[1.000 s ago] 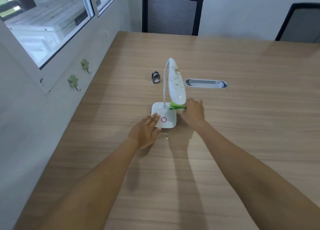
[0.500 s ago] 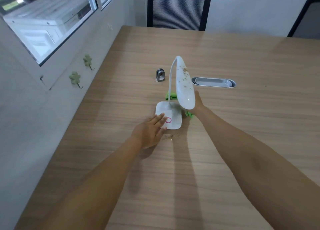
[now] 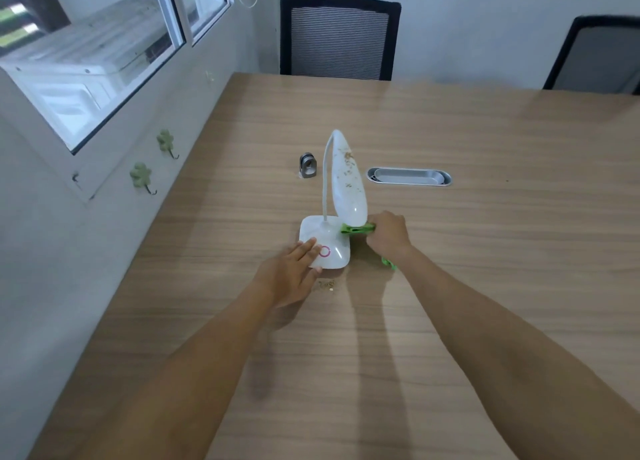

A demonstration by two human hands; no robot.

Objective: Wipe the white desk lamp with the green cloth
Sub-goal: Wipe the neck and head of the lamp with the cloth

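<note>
The white desk lamp (image 3: 347,186) stands on the wooden table, its curved head speckled with brown dirt and its square base (image 3: 313,229) marked with a pink ring. My left hand (image 3: 292,272) lies flat with its fingers pressing on the near left corner of the base. My right hand (image 3: 388,233) is closed around the green cloth (image 3: 355,229), which sits bunched under the lamp head's lower tip, at the right side of the base. A corner of the cloth pokes out below my right wrist.
Brown crumbs (image 3: 325,284) lie on the table just in front of the base. A small metal clip (image 3: 307,164) stands behind the lamp and a silver cable slot (image 3: 409,176) to the right. Two black chairs (image 3: 339,37) face the far edge; the wall with the window runs along the left.
My right hand, which had reached behind the lamp head with the cloth, has come back toward me to the right side of the base. My left hand stays on the base.
</note>
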